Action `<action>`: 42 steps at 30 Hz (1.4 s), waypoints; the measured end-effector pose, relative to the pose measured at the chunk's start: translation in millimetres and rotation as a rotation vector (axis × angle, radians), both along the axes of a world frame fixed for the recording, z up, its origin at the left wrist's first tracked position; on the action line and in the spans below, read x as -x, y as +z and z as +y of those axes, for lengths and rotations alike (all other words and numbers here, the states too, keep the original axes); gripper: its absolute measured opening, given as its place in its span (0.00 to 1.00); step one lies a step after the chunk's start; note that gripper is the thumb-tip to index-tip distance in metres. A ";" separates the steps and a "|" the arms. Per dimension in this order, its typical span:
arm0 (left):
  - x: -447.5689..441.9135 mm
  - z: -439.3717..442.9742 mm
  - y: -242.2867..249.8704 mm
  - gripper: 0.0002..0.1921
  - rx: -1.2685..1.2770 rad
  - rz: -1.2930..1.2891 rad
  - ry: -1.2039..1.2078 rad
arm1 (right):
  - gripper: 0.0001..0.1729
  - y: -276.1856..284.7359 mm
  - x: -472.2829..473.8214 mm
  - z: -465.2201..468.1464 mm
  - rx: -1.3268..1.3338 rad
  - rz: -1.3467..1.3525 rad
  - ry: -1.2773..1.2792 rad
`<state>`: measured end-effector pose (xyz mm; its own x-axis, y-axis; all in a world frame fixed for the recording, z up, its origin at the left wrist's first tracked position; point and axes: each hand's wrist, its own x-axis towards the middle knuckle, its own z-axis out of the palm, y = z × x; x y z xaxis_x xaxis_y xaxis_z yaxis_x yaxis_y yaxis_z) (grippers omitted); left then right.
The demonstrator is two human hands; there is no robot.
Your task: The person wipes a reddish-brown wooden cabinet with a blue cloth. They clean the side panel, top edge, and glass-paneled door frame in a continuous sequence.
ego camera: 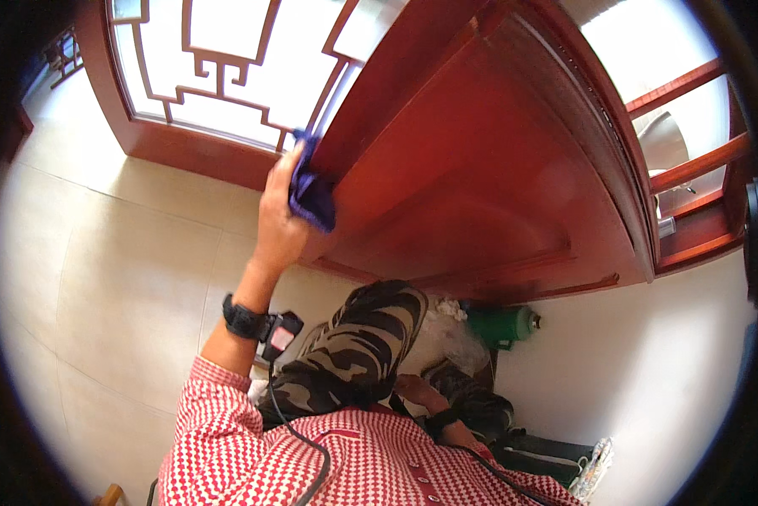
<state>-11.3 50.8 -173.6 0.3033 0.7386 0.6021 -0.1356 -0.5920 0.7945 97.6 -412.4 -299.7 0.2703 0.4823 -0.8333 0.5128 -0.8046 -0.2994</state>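
My left hand (281, 209) reaches up and forward, its fingers curled over a dark blue cloth (314, 201). The cloth lies against the edge of a reddish-brown wooden panel (442, 209), close to the lower corner of a wooden lattice (224, 95) with bright light behind it. My right hand (422, 391) is low by my bent knee in camouflage trousers (366, 341). Its fingers are partly hidden by the leg, so whether it holds anything cannot be made out.
A green flask-like container (505, 324) lies at the panel's foot beside a translucent plastic bag (461, 345). Wooden crossbars (695, 167) stand at the right. Pale floor tiles (138, 265) spread to the left. From a black wrist device (281, 335) a cable runs across my checked shirt.
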 end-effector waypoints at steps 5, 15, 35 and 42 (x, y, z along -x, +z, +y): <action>4.7 24.2 40.6 0.33 0.031 -0.021 -0.278 | 0.24 1.7 4.5 0.5 0.041 0.013 0.002; 4.5 15.5 -191.5 0.33 0.444 0.281 -0.228 | 0.24 9.5 7.5 -7.8 0.120 0.037 -0.134; -26.7 -41.8 -147.9 0.18 1.287 -0.312 0.142 | 0.23 24.1 15.0 31.6 0.157 0.034 -0.041; -41.7 -22.8 -294.8 0.17 1.473 -0.091 0.265 | 0.22 35.3 21.0 32.0 0.134 0.022 -0.034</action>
